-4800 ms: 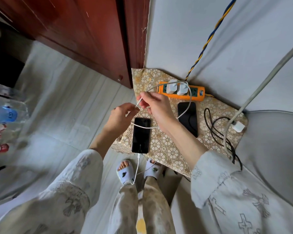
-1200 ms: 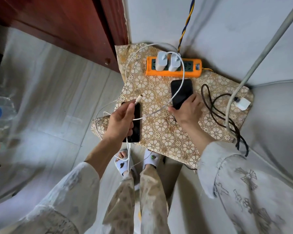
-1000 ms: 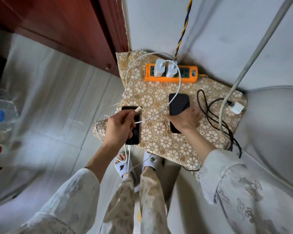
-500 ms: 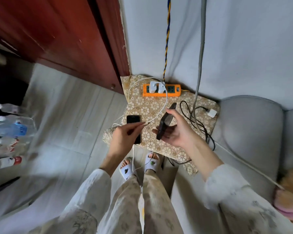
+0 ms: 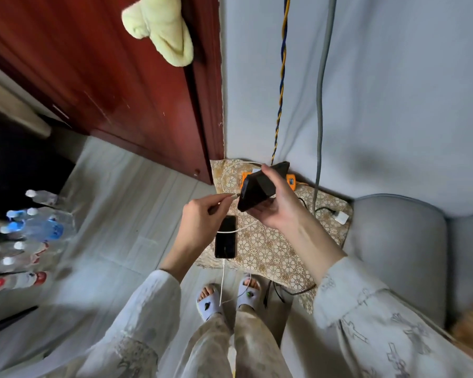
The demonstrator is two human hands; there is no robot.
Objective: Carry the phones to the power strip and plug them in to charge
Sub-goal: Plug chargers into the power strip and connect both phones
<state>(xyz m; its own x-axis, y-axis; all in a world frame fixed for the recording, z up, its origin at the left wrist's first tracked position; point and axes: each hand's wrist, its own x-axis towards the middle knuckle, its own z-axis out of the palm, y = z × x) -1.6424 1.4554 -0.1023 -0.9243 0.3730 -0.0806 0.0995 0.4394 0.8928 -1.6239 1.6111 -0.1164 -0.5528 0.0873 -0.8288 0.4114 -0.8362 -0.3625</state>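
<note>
Phone (image 5: pixel 258 190) | black, tilted | right hand (image 5: pixel 277 211) holds it

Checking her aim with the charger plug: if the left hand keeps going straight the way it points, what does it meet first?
The left hand pinches the white cable, plug aimed right. First in line looks to be the bottom edge of the black phone held by the right hand.

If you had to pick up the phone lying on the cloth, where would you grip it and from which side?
Probably by its two long edges near the middle, coming from above. The phone lies flat, screen up, on the cloth, so only the edges offer purchase. A white cable enters its near short end and another crosses its far end, so both ends are best avoided.
</note>
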